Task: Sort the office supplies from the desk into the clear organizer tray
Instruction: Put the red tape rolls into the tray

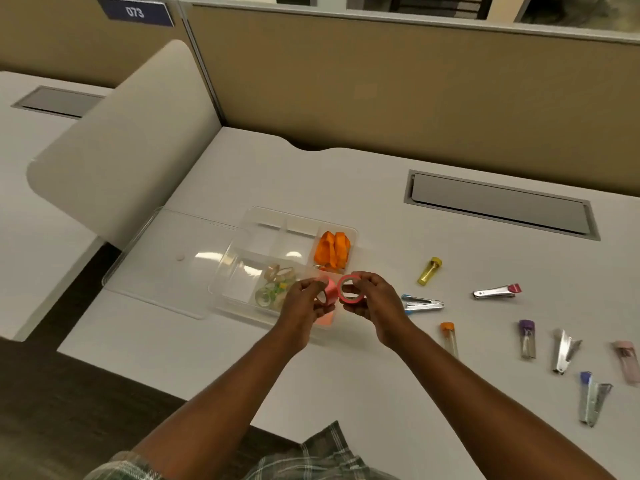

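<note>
Directly ahead in the head view, the left hand [303,301] pinches a pink tape roll [331,291] in curled fingers and the right hand [375,303] grips a second pink roll [350,289] likewise, side by side over the near right corner of the clear organizer tray [277,237]. Orange ribbon [332,252] fills its far right compartment, smaller tape rolls [277,284] lie in a near one, and a yellow tube [429,270] and metal clips [496,292] lie on the desk [381,188] to the right.

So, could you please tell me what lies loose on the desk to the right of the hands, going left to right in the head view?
Blue-ended clip → orange-capped tube → pink-ended clip → purple-capped tube → plain silver clip → purple-ended clip → pink tube.
</note>
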A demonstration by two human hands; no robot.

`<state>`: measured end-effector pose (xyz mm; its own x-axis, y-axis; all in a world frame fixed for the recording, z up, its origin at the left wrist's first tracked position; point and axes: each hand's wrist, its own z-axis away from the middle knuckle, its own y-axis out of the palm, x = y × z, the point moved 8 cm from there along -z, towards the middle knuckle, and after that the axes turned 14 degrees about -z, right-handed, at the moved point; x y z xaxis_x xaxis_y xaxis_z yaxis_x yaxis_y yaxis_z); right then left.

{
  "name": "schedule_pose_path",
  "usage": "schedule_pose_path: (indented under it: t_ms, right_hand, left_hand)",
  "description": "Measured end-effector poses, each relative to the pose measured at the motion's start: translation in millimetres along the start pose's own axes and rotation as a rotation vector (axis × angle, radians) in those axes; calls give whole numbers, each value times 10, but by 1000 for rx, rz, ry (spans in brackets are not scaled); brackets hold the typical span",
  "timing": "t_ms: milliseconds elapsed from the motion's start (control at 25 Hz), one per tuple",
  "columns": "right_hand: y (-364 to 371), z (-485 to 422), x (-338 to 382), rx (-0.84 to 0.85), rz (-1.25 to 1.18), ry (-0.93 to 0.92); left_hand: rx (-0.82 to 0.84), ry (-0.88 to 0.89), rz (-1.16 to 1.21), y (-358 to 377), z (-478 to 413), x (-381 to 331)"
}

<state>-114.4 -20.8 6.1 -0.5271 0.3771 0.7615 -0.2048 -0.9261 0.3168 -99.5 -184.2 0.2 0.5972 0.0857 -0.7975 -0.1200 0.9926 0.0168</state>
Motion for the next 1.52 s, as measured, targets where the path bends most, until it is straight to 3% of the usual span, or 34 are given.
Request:
schedule_pose_path:
  t_ms: [240,400,480,640,800,1040,1200,1320,1520]
  right_hand:
    - [887,-423,59,38,63,-15]
    - [1196,-700,80,35,118,-2]
    - [1272,-805,59,40,131,32]
    - [1336,-942,41,16,133,50]
    - [1397,-1015,-6,36,119,81]
    - [1277,-848,87,9,103,-2]
    - [1070,-605,175,22,86,-23]
    - [851,-398,213,6,173,-67]
    - [291,-48,244,-88,397,-232]
  left_hand:
    - [-78,20,-57,-608,-480,-448]
    - [-123,75,-257,-728,-814,-771]
    - [-91,38,-314,-708,-947,-851]
    - [-23,-91,-230,-667,-1087,-846]
    - [69,-110,-168,-614,-1087,-847]
    - [35,-55,-258,-615,-1075,-848]
    - [-72,76,-450,-545,-953,-874]
    - [-131,127,-463,-382,-839,-826]
    - [-27,191,-473,225,-602,-693]
